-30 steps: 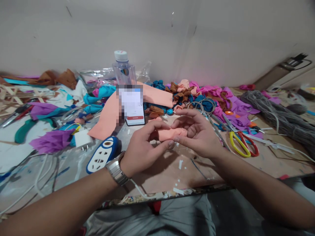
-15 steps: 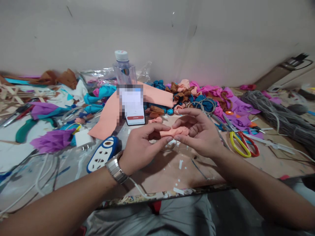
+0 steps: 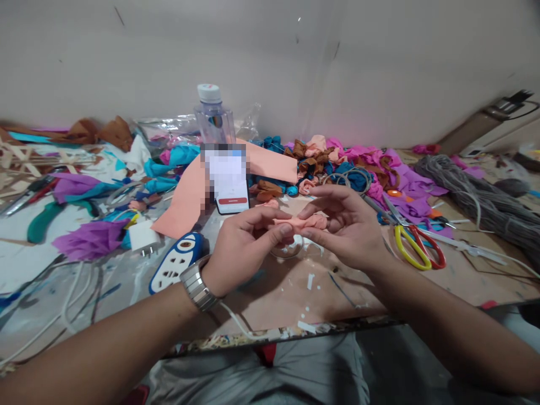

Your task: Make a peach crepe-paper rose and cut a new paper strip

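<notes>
A rolled, twisted piece of peach crepe paper (image 3: pixel 314 221) is pinched between both hands above the table. My left hand (image 3: pixel 248 242), with a metal watch (image 3: pixel 199 287) on its wrist, grips the left end between thumb and fingers. My right hand (image 3: pixel 348 228) pinches the crumpled right part, its fingertips partly hiding the paper. A loop of pale wire (image 3: pixel 291 254) lies on the table below the hands. Behind them stands a lit phone (image 3: pixel 232 188) against a water bottle (image 3: pixel 214 125), with flat peach paper strips (image 3: pixel 270 163) around it.
Scissors with yellow and red handles (image 3: pixel 413 247) lie at the right, near a bundle of grey cord (image 3: pixel 464 191). Crumpled coloured paper pieces (image 3: pixel 337 157) line the wall. At the left are a power strip (image 3: pixel 175 264), a white charger (image 3: pixel 142 236) and a purple paper flower (image 3: pixel 90 236).
The left part of the peach paper, smooth and rolled before, is now squeezed narrower and more covered by my left fingers. Both hands stay in nearly the same place.
</notes>
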The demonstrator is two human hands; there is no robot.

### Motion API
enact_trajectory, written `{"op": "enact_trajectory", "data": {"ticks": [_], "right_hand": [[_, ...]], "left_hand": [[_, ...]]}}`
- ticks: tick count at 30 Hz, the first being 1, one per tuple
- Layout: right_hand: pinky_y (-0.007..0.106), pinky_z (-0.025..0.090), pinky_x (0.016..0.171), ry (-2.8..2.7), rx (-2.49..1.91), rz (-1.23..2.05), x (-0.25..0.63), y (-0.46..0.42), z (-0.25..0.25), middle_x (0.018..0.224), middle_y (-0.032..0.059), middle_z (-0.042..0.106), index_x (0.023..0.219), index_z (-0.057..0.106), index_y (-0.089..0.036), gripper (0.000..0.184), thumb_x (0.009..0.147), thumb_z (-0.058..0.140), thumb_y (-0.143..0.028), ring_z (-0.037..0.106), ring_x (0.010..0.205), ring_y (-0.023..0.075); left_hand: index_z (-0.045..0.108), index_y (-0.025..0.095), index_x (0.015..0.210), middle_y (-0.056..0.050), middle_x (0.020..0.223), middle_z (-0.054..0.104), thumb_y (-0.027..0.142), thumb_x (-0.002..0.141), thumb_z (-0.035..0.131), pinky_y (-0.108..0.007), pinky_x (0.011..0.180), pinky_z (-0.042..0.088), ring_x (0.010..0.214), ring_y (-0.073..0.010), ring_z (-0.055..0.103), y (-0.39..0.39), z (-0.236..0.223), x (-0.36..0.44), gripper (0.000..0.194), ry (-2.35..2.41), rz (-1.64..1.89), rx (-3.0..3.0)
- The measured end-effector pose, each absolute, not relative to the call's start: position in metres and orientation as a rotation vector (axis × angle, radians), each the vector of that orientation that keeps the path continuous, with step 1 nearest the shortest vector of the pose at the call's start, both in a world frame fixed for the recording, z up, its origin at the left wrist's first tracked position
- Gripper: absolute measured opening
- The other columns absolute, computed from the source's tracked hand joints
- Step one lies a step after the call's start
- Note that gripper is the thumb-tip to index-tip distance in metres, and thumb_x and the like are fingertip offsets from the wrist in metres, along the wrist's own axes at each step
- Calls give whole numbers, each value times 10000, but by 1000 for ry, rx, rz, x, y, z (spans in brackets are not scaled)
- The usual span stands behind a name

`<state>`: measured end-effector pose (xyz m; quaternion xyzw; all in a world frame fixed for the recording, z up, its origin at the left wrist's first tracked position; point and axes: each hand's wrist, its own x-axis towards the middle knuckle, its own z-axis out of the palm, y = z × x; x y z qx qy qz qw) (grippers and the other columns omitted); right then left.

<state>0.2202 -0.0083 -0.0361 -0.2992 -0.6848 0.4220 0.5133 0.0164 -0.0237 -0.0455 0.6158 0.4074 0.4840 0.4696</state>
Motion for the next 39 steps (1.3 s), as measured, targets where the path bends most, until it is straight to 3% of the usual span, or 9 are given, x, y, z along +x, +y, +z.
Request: {"op": "enact_trajectory", "data": {"ticks": [7, 12, 17, 22, 26, 31, 36, 39], "right_hand": [[271, 630, 756, -1618, -742, 1067, 221, -6, -34, 1042, 42, 697, 1203, 591, -269, 514, 765, 861, -274, 703, 954, 170], [265, 635, 764, -1586, -698, 1197, 220, -6, -32, 995, 28, 699, 1196, 584, -268, 525, 756, 869, -253, 704, 941, 158], [250, 631, 710, -1605, -721, 1123, 220, -8, -32, 1045, 46, 698, 1190, 591, -265, 515, 756, 869, -265, 707, 924, 161], [266, 634, 705, -1654, -722, 1070, 220, -13, -33, 961, 26, 710, 1217, 584, -280, 515, 777, 851, -247, 726, 905, 175], [270, 639, 720, -1691, -725, 1000, 221, -16, -33, 1011, 29, 713, 1223, 597, -285, 510, 783, 843, -207, 731, 917, 174], [277, 643, 762, -1735, -641, 965, 220, -15, -34, 1142, 38, 705, 1230, 612, -291, 513, 792, 816, -120, 722, 914, 149], [301, 652, 780, -1746, -645, 951, 219, -16, -37, 1173, 39, 695, 1230, 615, -295, 505, 797, 813, -127, 725, 912, 155], [308, 652, 776, -1734, -653, 985, 219, -16, -38, 1144, 39, 693, 1229, 614, -287, 492, 802, 812, -141, 728, 915, 163]], "left_hand": [[689, 217, 1189, -94, 1243, 713, 318, 790, 813, -307, 869, 598, 1036, -219, 714, -28, -45, 17, 430, 976, 1237, 1804], [772, 188, 1016, -70, 982, 786, 308, 844, 762, -260, 754, 591, 861, -180, 736, -28, -43, 14, 210, 1034, 1242, 1857], [784, 163, 985, -85, 934, 797, 340, 771, 832, -267, 659, 586, 754, -180, 728, -29, -43, 15, 282, 1046, 1227, 1706], [796, 171, 888, -66, 859, 800, 336, 830, 781, -281, 692, 604, 748, -177, 736, -29, -38, 16, 175, 989, 1228, 1609], [754, 157, 823, -51, 779, 782, 335, 852, 760, -275, 696, 602, 712, -159, 727, -29, -36, 20, 180, 954, 1204, 1472], [640, 154, 791, -16, 676, 724, 347, 827, 777, -246, 564, 575, 593, -132, 680, -29, -38, 23, 239, 835, 1125, 1204], [576, 187, 905, 11, 655, 702, 319, 831, 768, -248, 586, 582, 592, -137, 696, -26, -40, 23, 244, 791, 1029, 1026], [616, 180, 945, -6, 708, 710, 320, 872, 714, -256, 590, 578, 605, -138, 694, -26, -40, 22, 186, 785, 1012, 1086]]}}
